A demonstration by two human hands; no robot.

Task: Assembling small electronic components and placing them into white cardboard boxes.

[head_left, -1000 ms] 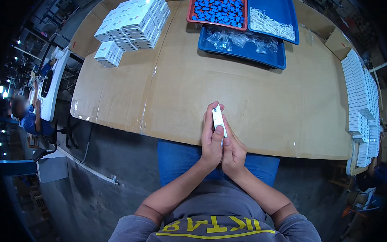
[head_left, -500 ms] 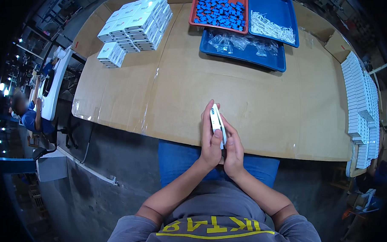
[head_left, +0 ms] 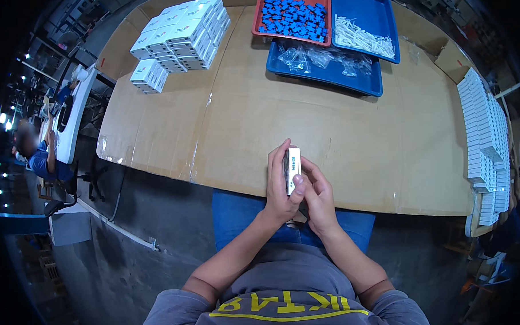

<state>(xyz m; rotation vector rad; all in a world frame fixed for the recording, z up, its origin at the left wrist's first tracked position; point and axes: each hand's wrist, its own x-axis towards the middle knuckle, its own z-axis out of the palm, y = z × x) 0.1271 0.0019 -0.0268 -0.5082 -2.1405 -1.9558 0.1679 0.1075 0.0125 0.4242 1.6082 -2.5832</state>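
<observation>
A small flat white box point(head_left: 294, 161) with printed lettering stands between my hands, just over the near edge of the table. My left hand point(head_left: 277, 187) is closed along its left side, fingers behind and thumb low on the front. From the right, my right hand point(head_left: 319, 196) wraps it, with the thumb near the box's lower part. A dark strip shows down the box's left edge. Parts of the fingers are hidden behind the box.
Stacked white boxes point(head_left: 181, 36) stand at the far left of the cardboard-covered table point(head_left: 258, 122). At the far side are a red tray point(head_left: 261, 32) of blue pieces, a blue tray point(head_left: 362, 4) of white pieces, and a lower blue tray point(head_left: 326, 81) with clear bags. More white boxes point(head_left: 481, 132) line the right. A seated person point(head_left: 41, 158) is at left.
The box has turned between my hands, so its printed face shows more squarely and the dark strip is now on its left. My right hand has shifted slightly right and down.
</observation>
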